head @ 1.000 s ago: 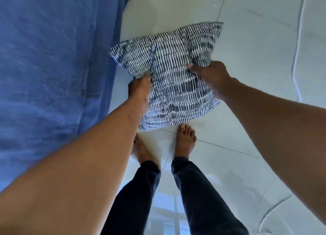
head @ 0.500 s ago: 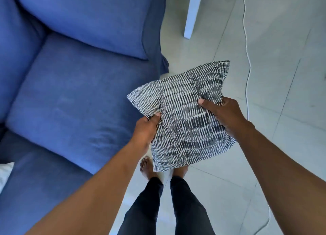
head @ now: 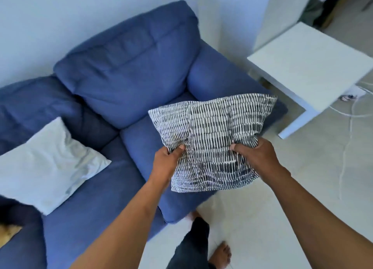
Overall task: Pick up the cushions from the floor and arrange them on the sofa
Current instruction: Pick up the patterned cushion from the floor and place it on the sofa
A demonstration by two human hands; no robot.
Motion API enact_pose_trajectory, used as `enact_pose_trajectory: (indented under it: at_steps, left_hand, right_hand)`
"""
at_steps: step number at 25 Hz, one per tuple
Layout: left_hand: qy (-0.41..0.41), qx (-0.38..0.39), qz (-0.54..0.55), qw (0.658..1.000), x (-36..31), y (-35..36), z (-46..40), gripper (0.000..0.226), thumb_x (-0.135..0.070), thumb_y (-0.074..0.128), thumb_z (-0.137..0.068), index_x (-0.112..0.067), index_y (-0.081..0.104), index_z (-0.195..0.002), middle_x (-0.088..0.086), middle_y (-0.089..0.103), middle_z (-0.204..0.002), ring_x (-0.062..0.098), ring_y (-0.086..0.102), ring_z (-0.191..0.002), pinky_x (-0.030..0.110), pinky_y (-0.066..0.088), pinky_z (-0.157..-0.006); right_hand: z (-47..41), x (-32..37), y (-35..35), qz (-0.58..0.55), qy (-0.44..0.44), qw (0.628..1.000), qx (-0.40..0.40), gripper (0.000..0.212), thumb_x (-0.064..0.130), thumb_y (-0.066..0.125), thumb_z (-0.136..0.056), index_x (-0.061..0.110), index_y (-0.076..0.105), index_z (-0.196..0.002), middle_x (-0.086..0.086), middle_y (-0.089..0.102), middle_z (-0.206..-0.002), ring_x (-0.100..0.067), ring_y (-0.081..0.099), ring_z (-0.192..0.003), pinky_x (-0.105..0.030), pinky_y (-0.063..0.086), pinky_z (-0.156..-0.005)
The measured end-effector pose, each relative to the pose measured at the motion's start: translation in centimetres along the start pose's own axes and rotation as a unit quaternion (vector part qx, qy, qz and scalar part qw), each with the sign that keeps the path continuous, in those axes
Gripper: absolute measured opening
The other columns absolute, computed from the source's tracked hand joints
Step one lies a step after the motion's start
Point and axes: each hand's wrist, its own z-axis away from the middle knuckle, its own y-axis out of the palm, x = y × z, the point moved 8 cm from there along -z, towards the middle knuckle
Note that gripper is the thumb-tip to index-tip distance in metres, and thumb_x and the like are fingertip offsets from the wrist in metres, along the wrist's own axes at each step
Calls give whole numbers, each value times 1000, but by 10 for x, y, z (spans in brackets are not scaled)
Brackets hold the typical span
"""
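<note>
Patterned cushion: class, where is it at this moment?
The patterned cushion is held in both hands, left and right, over the blue sofa's right seat.

my view is bright with soft, cool daylight and faint shadows; wide-angle bending at the edges, slight motion blur, no glare.
</note>
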Motion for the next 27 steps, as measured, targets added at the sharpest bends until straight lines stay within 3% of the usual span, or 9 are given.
enact_pose_trajectory:
  at_steps: [3, 5, 9, 12, 16, 18, 21, 24, 27]
  left_hand:
    - [8, -61, 48, 997, -19, -64, -28, 22, -16, 71, -94, -8, 75, -114, 4, 78, -110, 24, 73, -103, 40, 59, -93]
    - [11, -106, 80, 991, -27, -106, -48, 21, -11, 73, -92, -9, 74, -112, 6, 79, -111, 27, 74, -105, 49, 57, -98]
    - [17, -149, 100, 984, -40, -159, -87, 23, -3, 76, -87, -9, 72, -109, 6, 79, -108, 28, 75, -102, 51, 58, -95]
    - [4, -163, 106, 981, -47, -181, -116, 23, 4, 77, -84, -13, 73, -99, 2, 79, -100, 27, 76, -98, 47, 60, -92]
    - [-13, -173, 114, 978, -50, -192, -162, 26, 5, 79, -80, -12, 73, -99, 3, 80, -100, 29, 76, -99, 46, 61, -91]
    - [-24, -184, 114, 976, -42, -191, -193, 30, 4, 80, -80, -6, 72, -107, 7, 79, -107, 29, 76, -101, 48, 61, -92]
    - [-42, -211, 108, 971, -29, -188, -243, 35, 0, 81, -80, -5, 71, -113, 8, 79, -108, 27, 76, -99, 47, 62, -91]
    - [-57, -226, 63, 970, -10, -182, -287, 48, -12, 81, -78, -14, 62, -122, 3, 75, -111, 24, 72, -102, 49, 59, -94]
    - [-107, -207, 38, 972, 12, -164, -310, 61, -18, 78, -84, -13, 48, -137, 3, 67, -116, 24, 65, -106, 51, 53, -102]
  right_hand:
    - [-27, 52, 67, 8, -10, 998, 62, 29, 10, 89, -73, 19, 70, -94, -2, 77, -95, -28, 74, -91, -48, 60, -88]
    - [-46, 84, 117, 19, -20, 995, 99, 35, 10, 89, -73, 18, 67, -98, -3, 75, -100, -28, 73, -95, -45, 59, -88]
    - [-80, 121, 186, 20, -42, 989, 139, 68, 31, 91, -60, 9, 63, -118, -6, 70, -114, -27, 67, -106, -43, 55, -96]
    - [-106, 137, 223, 29, -31, 988, 150, 42, 20, 87, -72, 14, 58, -101, 0, 61, -95, -22, 62, -91, -31, 50, -74]
    - [-149, 157, 257, 54, -69, 984, 153, 98, 44, 85, -56, 7, 52, -140, -10, 60, -140, -29, 57, -128, -49, 47, -109]
    - [-181, 160, 272, 75, -74, 984, 145, 87, 34, 87, -69, 4, 50, -142, -8, 59, -139, -27, 56, -127, -44, 45, -110]
    - [-236, 152, 292, 99, -81, 983, 131, 59, 18, 82, -82, 8, 57, -134, 1, 66, -116, -19, 63, -105, -24, 49, -86]
    - [-284, 125, 320, 163, -57, 971, 166, 77, 32, 76, -88, 10, 39, -152, -6, 51, -149, -27, 52, -133, -28, 42, -97]
    - [-309, 96, 343, 258, -5, 937, 236, 82, 38, 69, -95, 5, 28, -158, -13, 36, -162, -33, 40, -143, -39, 37, -111]
